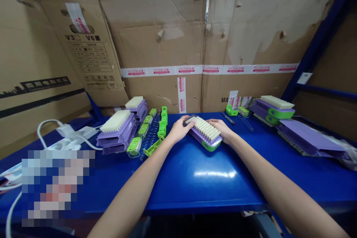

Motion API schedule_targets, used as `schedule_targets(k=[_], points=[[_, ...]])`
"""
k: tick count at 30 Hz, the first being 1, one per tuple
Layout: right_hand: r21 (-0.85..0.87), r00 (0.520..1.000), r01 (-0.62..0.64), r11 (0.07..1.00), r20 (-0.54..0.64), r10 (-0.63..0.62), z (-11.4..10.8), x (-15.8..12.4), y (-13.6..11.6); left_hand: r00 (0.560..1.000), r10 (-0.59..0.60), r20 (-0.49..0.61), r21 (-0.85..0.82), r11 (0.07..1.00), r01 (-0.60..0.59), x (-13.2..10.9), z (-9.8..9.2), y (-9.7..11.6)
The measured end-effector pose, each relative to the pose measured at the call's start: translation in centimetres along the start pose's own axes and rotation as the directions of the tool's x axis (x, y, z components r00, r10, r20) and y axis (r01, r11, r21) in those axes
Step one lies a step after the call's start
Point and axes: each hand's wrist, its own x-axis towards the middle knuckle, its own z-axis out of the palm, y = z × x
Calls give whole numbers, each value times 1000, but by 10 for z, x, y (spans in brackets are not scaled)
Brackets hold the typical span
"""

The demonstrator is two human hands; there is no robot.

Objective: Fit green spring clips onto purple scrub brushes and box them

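Note:
Between my hands is a purple brush (206,129) with cream bristles facing up and a green end toward me. My left hand (179,129) is closed round its far left end, where a dark, see-through part shows; the thumb lies by the bristles. Along the far right side, my right hand (222,129) grips the brush, its fingertips partly hidden behind it. The brush is slanted over the blue table (178,178); I cannot tell whether it touches the surface.
Left of my hands stand stacked purple brush bodies (115,132), small clear-and-green parts (143,130), springs (153,134) and green clips (162,128). At right are a screwdriver (228,118), assembled brushes (275,109) and another purple body (312,137). A white power strip (65,143) lies left; cardboard (156,44) walls the back.

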Motion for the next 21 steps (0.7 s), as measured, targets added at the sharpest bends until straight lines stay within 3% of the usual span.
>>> schedule_targets(k=[4, 7, 12, 16, 21], points=[[7, 993, 13, 1000, -117, -12, 2, 3, 2, 995, 42, -93, 107, 994, -32, -4, 3, 8], [40, 974, 13, 999, -225, -4, 2, 3, 1, 986, 60, -154, 69, 996, -49, -11, 10, 20], [164, 957, 42, 986, -289, 7, 7, -2, -6, 998, -53, -46, -130, 990, 47, -20, 32, 30], [244, 954, 255, 936, -223, -202, 19, -11, -11, 992, -124, 17, -301, 945, 124, -20, 42, 23], [-86, 876, 466, 881, -97, -473, 26, -14, -6, 975, -209, 75, -441, 870, 221, -17, 35, 26]])
